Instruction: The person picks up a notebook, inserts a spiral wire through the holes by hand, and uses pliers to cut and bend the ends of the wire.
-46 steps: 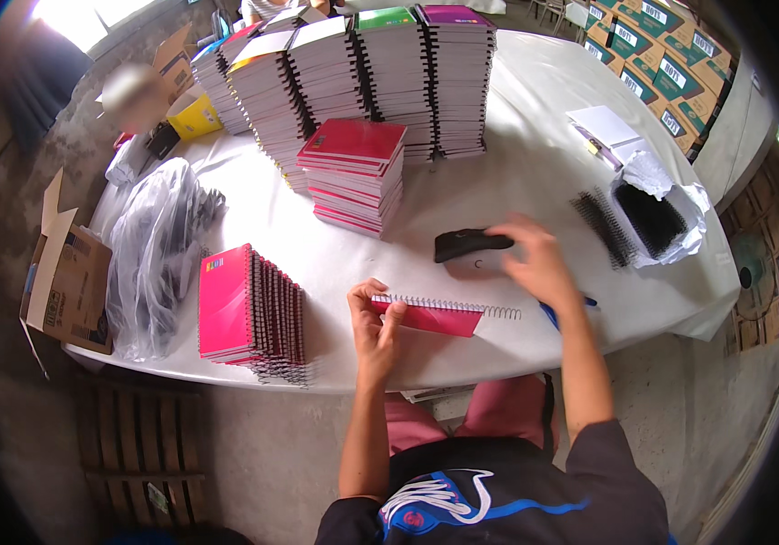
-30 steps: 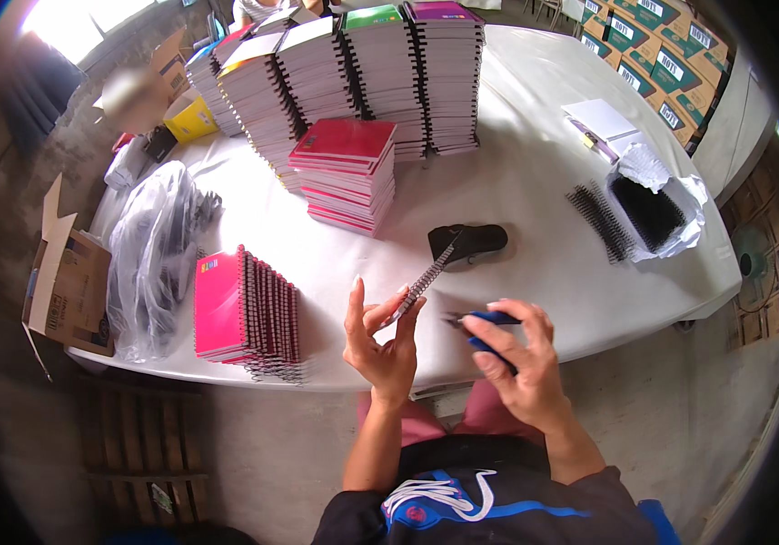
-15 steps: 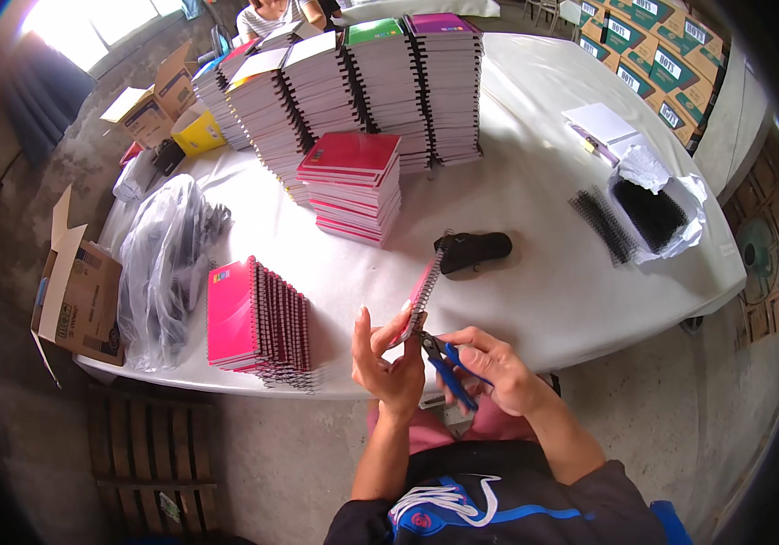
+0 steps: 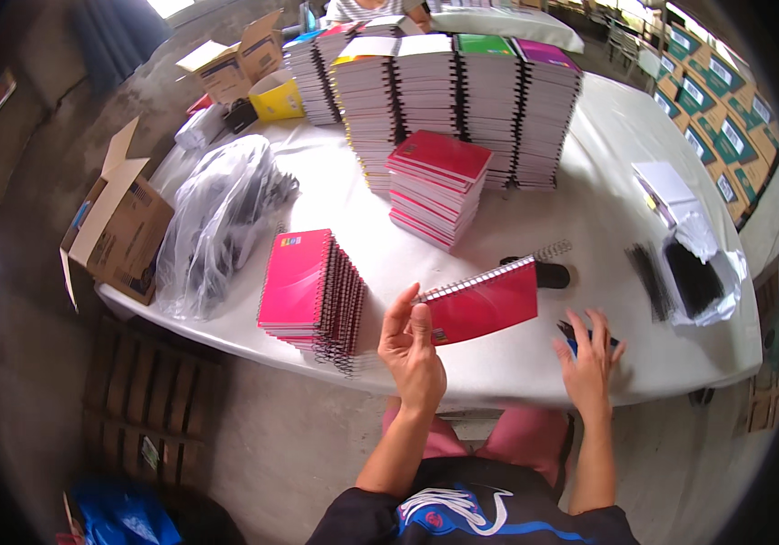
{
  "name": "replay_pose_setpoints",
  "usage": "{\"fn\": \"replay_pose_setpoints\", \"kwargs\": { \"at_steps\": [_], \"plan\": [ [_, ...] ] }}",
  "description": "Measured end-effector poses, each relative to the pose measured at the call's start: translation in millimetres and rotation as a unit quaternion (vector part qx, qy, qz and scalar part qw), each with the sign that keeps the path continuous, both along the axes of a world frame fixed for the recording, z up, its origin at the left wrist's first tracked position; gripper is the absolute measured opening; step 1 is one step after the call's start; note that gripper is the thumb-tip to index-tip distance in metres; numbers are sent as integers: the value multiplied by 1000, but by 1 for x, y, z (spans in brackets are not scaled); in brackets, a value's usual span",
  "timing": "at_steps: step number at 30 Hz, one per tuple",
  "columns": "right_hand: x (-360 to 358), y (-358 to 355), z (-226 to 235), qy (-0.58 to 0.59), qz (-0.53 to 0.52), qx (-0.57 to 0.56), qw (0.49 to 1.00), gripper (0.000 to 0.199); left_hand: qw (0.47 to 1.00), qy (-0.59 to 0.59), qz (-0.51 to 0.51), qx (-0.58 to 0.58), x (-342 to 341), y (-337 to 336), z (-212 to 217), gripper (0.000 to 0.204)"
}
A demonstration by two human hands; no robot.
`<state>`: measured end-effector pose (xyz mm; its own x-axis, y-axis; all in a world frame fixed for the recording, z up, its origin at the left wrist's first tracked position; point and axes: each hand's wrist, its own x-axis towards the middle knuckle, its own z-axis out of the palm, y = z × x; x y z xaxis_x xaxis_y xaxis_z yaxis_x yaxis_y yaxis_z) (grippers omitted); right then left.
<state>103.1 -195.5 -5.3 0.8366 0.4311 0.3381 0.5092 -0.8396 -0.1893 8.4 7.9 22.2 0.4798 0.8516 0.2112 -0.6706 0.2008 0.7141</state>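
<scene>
The white-covered table (image 4: 603, 200) spreads beneath and beyond both hands' fingers. Tall notebook stacks (image 4: 489, 136) stand farthest past the fingertips; a red stack (image 4: 435, 195) sits nearer, ahead of the left fingers, and a coil-bound pile (image 4: 294, 282) stands to their left.

The red notebook (image 4: 489, 309) is in the left hand (image 4: 412, 354), whose thumb lies on its cover while the fingers pinch from behind at 1 end, near the spine. The rest of it reaches rightward from that pinch, unsupported. Good handling probably means a firm but flat pinch, so that cover and pages stay aligned and the coil is not squeezed out of round.

The right hand (image 4: 592, 363) has its fingers splayed over a blue-handled tool (image 4: 575, 346) on the table; I cannot tell whether any finger touches it. Keeping that tool within easy reach of those fingertips, nose clear of the pages, seems wise.

The coil's loose end (image 4: 555, 248) sticks out past the notebook's corner opposite the left fingers. It likely bends easily, so best keep it off the black object (image 4: 553, 275) just behind that corner.
</scene>
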Motion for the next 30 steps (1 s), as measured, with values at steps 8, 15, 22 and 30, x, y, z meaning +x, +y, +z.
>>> {"fn": "replay_pose_setpoints", "kwargs": {
  "at_steps": [8, 15, 22, 30],
  "plan": [
    [-12, 120, 68, 464, 273, 650, 536, 44, 950, 18, 141, 277, -52, 16, 44, 33],
    [-4, 246, 118, 523, 369, 521, 564, 43, 840, 240, 396, 285, -100, 89, 51, 42],
    [13, 304, 109, 262, 449, 76, 851, 50, 902, 254, 287, 199, -92, 126, 9, 32],
    [86, 256, 108, -4, 284, 213, 935, 53, 854, 275, 369, 242, -107, 124, 15, 31]
  ]
}}
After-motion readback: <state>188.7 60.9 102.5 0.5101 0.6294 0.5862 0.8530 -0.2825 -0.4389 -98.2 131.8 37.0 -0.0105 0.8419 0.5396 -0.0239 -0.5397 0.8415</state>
